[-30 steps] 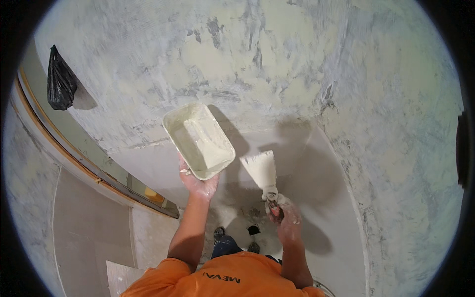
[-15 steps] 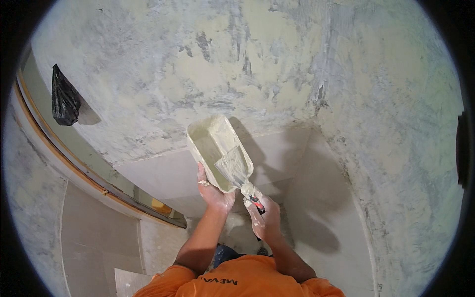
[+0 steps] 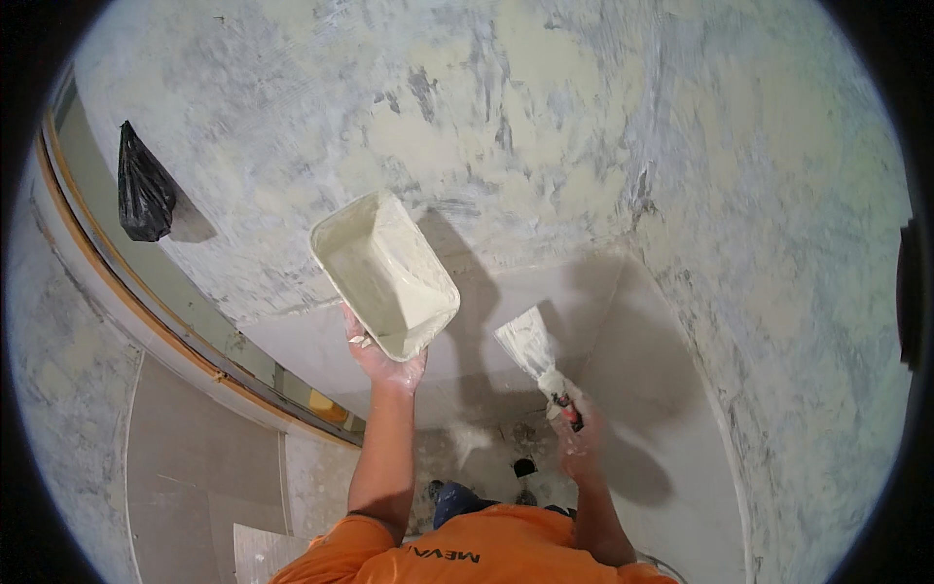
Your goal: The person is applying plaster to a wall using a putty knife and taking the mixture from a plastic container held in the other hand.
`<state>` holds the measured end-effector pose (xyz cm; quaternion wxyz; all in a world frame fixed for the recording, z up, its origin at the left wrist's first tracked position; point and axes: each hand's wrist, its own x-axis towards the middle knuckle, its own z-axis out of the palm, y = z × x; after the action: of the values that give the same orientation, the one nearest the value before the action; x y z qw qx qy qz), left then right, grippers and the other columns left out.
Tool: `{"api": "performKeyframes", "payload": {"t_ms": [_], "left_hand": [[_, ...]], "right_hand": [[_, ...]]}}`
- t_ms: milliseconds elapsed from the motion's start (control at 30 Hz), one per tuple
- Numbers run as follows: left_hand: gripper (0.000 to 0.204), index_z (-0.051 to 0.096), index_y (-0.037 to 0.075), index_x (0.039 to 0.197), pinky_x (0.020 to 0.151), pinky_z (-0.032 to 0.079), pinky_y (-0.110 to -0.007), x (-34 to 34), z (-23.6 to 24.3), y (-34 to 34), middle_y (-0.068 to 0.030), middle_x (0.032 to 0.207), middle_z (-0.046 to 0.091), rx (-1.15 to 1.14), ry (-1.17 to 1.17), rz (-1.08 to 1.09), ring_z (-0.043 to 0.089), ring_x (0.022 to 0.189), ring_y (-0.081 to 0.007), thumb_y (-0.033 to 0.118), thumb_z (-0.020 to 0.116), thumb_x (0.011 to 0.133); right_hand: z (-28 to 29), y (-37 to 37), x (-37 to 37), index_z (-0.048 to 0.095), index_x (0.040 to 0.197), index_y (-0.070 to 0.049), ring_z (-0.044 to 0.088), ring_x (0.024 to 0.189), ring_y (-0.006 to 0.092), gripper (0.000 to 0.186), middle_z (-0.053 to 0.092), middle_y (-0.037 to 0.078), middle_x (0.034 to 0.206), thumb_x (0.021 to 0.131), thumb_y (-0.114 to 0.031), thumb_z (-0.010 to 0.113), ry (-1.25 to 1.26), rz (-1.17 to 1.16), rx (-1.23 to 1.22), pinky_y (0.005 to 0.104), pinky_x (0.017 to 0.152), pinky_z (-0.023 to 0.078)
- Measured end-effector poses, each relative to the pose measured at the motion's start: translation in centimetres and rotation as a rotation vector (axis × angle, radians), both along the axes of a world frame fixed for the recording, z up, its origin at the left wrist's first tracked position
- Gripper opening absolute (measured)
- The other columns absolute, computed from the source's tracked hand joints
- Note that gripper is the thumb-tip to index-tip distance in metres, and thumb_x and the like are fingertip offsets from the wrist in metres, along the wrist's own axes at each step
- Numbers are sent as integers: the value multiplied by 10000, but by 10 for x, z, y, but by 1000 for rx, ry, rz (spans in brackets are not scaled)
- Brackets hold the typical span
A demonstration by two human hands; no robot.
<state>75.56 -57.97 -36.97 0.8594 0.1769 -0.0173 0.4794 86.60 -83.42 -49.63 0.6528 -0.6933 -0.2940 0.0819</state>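
Observation:
My left hand [image 3: 384, 355] grips the near end of a cream-coloured rectangular plaster pan [image 3: 387, 277], tilted so its inside shows. Pale filler coats the pan's walls and bottom. To the right and apart from the pan, my right hand [image 3: 581, 428] is closed round the black and red handle of a putty knife [image 3: 530, 341]. Its wide blade points up and left, smeared with white filler, and more filler clings to the neck. White smears mark both hands.
Ahead rises a wall [image 3: 506, 127] with patchy filler, tiled along its lower part. A black plastic bag [image 3: 146, 190] hangs at the upper left beside a curved-looking frame edge [image 3: 146, 311]. Low down, the floor [image 3: 467, 438] has a dark round hole [image 3: 524, 467].
The putty knife has come out of the pan and moved right and slightly down. The pan has shifted left and up, its inside turned more into view.

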Motion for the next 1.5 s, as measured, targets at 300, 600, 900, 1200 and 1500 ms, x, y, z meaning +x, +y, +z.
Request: {"api": "performKeyframes", "payload": {"t_ms": [300,600,900,1200,1500], "left_hand": [[582,431,43,1476,1066,471,-475,-10,-39,-1,-153,1401,554,204,310,159,564,1267,-308,435,447,1047],[576,389,47,1468,990,537,-449,32,-52,-12,-130,1337,572,156,449,52,608,1196,-272,338,593,1015],[455,481,30,1338,903,576,-411,54,-88,-14,-131,1230,615,119,723,75,651,1102,-252,318,608,1009],[564,417,68,1457,1065,467,-437,19,11,-81,-111,1399,541,58,551,43,556,1263,-260,417,541,1031],[567,442,76,1464,1080,458,-433,-15,120,-114,-95,1393,556,95,357,-248,555,1269,-262,479,412,1067]], "right_hand": [[80,-13,-4,644,1199,83,637,959,209,371,653,170,1076,852,-38,692,-190,137,-7,299,851,498],[54,3,-2,619,1242,50,621,754,288,376,615,186,938,888,-64,676,-199,185,-117,352,700,511],[22,8,0,648,1165,57,539,663,142,308,589,28,773,936,-149,634,402,441,-34,268,619,437],[173,-50,-27,617,1161,31,468,592,87,328,627,67,870,904,-175,609,912,487,465,209,454,312],[277,-52,-15,582,1110,-25,477,578,119,281,614,72,885,948,-248,526,556,282,792,246,457,362]]}}
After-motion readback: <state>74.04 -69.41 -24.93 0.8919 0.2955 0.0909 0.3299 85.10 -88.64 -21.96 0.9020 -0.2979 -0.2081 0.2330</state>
